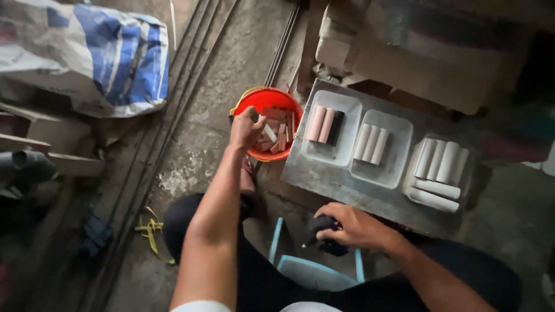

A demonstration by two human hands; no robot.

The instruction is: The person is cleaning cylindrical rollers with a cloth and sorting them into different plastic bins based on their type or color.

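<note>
Bare concrete floor [191,167] is lying open left of the red bucket [267,99]; trays [347,151] are crowding the grey board [324,179] just right of it.

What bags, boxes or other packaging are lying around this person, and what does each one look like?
Woven sack: top left on the floor, crumpled, white with blue panels.
Cardboard boxes: top right behind the metal sheet, tan, worn, partly in shadow.
Red bucket: centre, round, holding short pale sticks; the left hand reaches into it.
Three white trays: on the grey sheet, rectangular, holding pale cylinders and one dark one.
No signs or screens show.
</note>
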